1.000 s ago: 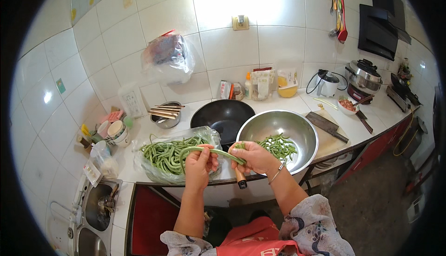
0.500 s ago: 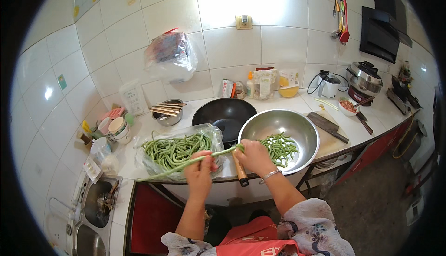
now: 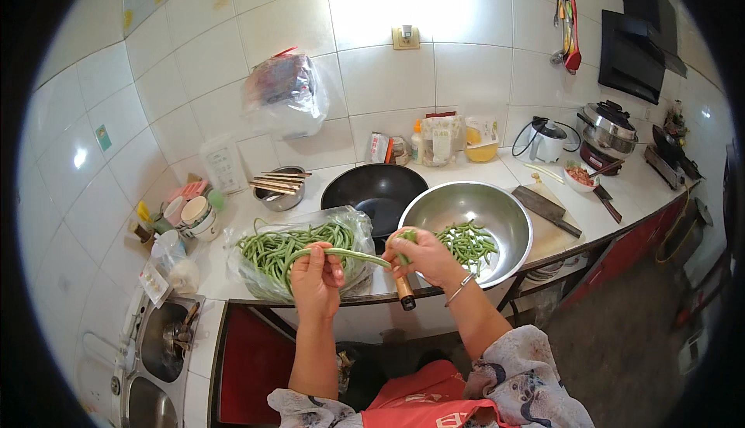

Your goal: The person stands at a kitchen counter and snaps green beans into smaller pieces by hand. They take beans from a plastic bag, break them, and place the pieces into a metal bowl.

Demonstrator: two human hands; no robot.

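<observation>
My left hand [image 3: 316,279] pinches a long green bean [image 3: 353,255] between thumb and fingers, its free end bending down past the hand. The other end runs to my right hand [image 3: 425,259], whose fingers are closed on it along with short green pieces. Behind my left hand lies a clear plastic bag [image 3: 358,226] full of whole long beans [image 3: 268,248]. Just right of my right hand stands a wide steel bowl [image 3: 512,222] with cut bean pieces [image 3: 471,246] in its bottom.
A black wok [image 3: 374,195] sits behind my hands, its wooden handle [image 3: 405,293] jutting over the counter edge. To the right are a cleaver [image 3: 547,211] on a cutting board [image 3: 552,239] and a bowl of reddish food [image 3: 578,180]. A double sink [image 3: 161,343] lies at left.
My left hand has moved left and slightly up along the bean. The bean's free end, earlier stretched toward the lower left, now curls by the hand. My right hand has dropped slightly.
</observation>
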